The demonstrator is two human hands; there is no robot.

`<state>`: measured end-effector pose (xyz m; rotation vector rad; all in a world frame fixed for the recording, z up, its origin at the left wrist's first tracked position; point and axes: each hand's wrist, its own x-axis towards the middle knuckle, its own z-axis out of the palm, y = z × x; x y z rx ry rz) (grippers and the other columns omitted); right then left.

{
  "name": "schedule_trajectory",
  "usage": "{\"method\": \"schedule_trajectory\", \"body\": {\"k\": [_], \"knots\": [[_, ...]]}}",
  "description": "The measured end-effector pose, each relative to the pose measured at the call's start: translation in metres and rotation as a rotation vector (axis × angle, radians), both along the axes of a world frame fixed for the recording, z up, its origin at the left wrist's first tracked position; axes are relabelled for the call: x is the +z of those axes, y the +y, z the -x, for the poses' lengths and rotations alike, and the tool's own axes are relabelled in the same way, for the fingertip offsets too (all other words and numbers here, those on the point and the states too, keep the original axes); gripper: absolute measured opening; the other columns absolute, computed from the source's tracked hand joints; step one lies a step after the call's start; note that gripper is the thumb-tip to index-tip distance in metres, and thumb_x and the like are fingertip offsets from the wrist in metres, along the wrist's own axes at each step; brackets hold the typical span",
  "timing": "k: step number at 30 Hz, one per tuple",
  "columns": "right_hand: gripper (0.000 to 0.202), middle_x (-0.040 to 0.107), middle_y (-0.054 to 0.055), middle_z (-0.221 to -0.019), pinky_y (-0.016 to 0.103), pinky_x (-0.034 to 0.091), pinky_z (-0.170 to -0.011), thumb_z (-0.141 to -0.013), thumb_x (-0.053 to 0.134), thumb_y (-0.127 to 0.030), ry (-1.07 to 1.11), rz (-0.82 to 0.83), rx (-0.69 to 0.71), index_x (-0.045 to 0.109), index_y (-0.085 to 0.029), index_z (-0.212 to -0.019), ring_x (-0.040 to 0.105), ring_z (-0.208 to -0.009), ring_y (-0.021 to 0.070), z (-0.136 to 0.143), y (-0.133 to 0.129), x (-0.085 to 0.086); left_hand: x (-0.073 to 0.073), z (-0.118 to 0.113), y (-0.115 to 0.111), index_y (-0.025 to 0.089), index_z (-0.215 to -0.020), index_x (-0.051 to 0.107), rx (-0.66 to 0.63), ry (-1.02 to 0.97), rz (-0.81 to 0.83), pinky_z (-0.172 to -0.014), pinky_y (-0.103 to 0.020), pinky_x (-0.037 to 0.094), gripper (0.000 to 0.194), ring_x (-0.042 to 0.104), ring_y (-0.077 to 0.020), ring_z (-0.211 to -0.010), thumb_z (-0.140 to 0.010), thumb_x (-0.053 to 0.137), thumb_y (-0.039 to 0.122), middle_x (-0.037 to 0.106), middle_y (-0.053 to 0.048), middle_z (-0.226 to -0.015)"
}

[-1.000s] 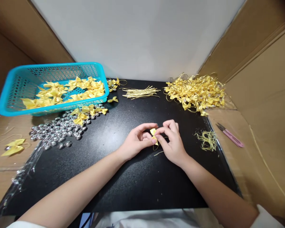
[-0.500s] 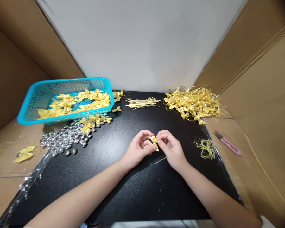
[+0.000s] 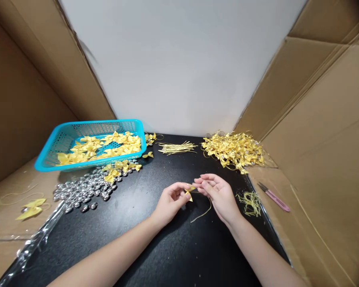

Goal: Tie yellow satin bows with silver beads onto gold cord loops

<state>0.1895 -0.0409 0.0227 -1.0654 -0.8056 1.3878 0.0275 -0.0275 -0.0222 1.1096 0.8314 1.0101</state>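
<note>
Between thumb and fingers, my left hand (image 3: 170, 204) pinches a small yellow ribbon bow (image 3: 189, 196) above the middle of the black table. A thin gold cord (image 3: 204, 215) runs from the bow to my right hand (image 3: 221, 197), whose fingertips are pinched on it. The cord's loose end curves down below that hand. Part of the bow is hidden behind my left fingers. My two hands are close together but apart, with the bow's tip and the cord between them.
A blue basket (image 3: 44, 164) of yellow bows stands back left, with silver beads (image 3: 83, 190) before it. Cut cords (image 3: 177, 148) lie at the back. Right are a pile of beaded bows (image 3: 231, 149), cord scraps (image 3: 251, 203) and pink-handled scissors (image 3: 277, 199). Cardboard walls flank the table.
My right hand has drawn slightly away from the bow, and more of the cord shows between and below the hands. The bow has tilted in my left hand. The camera view has shifted upward.
</note>
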Motion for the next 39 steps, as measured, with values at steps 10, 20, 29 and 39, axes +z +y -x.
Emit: {"method": "schedule_trajectory", "body": {"k": [10,20,29,39], "knots": [[0.025,0.077,0.006,-0.077,0.026,0.059,-0.062,-0.057,0.087,-0.033,-0.088,-0.195,0.042,0.073,-0.016,-0.070,0.074,-0.069,0.0174,-0.001,0.039,0.035,0.006,0.001,0.017,0.013,-0.102,0.072,0.047,0.071,0.046,-0.062,-0.024,0.042,0.043,0.053,-0.0106,-0.060,-0.065,0.082,0.034,0.060,0.001,-0.062],[0.021,0.077,0.001,-0.080,0.027,0.063,-0.068,-0.073,0.079,-0.035,-0.098,-0.523,-0.078,0.065,-0.021,-0.080,0.075,-0.074,0.0154,-0.008,0.061,0.100,0.022,0.005,0.056,0.012,-0.104,0.074,0.017,0.129,-0.046,-0.060,-0.024,0.041,0.047,0.052,-0.0103,-0.058,-0.065,0.082,0.036,0.061,0.000,-0.062],[0.009,0.077,-0.001,-0.086,0.022,0.064,-0.073,-0.080,0.075,-0.028,-0.220,-0.657,-0.302,0.069,-0.023,-0.085,0.075,-0.079,0.0117,-0.044,0.037,0.119,0.002,0.009,0.056,0.011,-0.108,0.072,0.015,0.169,-0.055,-0.058,-0.024,0.040,0.047,0.051,-0.0097,-0.055,-0.067,0.081,0.034,0.061,0.000,-0.061],[0.005,0.076,-0.006,-0.082,0.023,0.063,-0.064,-0.084,0.072,-0.027,-0.296,-0.771,-0.397,0.069,-0.029,-0.086,0.074,-0.070,0.0111,-0.052,0.025,0.120,0.001,0.009,0.054,0.013,-0.107,0.073,0.046,0.249,-0.149,-0.056,-0.024,0.038,0.038,0.050,-0.0104,-0.055,-0.074,0.075,0.031,0.061,-0.001,-0.062]]}}
